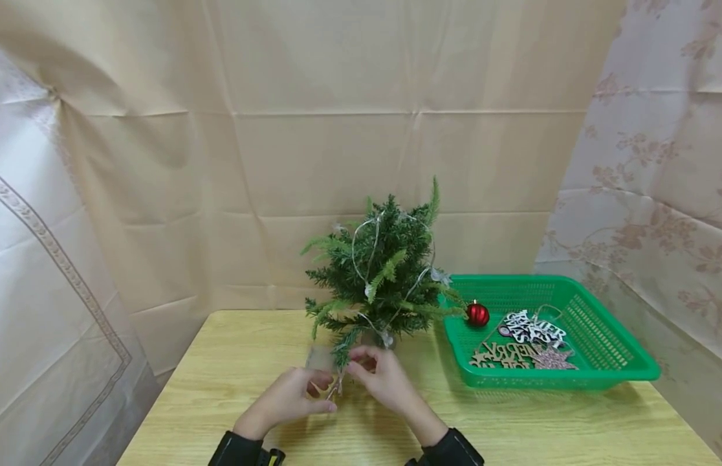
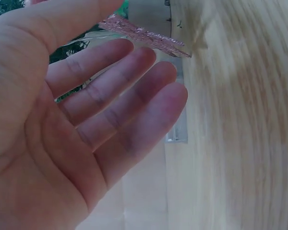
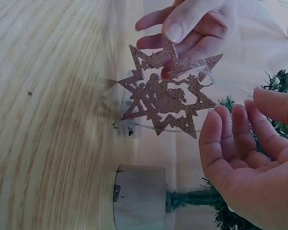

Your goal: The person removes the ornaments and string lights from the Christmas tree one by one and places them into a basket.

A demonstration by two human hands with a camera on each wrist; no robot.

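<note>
My left hand [image 1: 297, 395] pinches a pink glittery star ornament [image 3: 163, 96] with a cut-out figure, which the left wrist view shows edge-on beneath the thumb. A thin clear loop [image 3: 206, 78] hangs at one side of the star. Beside it, my right hand [image 1: 387, 382] has its thumb and index fingertips together at the tip of a low front branch [image 1: 345, 343], pinching it. That branch belongs to a small artificial Christmas tree [image 1: 390, 272] draped in clear wire lights. Its round grey base [image 3: 140, 196] shows in the right wrist view.
To the right stands a green plastic basket [image 1: 570, 378] with several ornaments: white lettering [image 1: 532, 329], gold lettering [image 1: 506, 353] and a pink star [image 1: 553, 358]. A red bauble [image 1: 477, 314] hangs at the tree's right, over the basket's rim. A clear flat box [image 1: 320, 358] lies behind my left hand.
</note>
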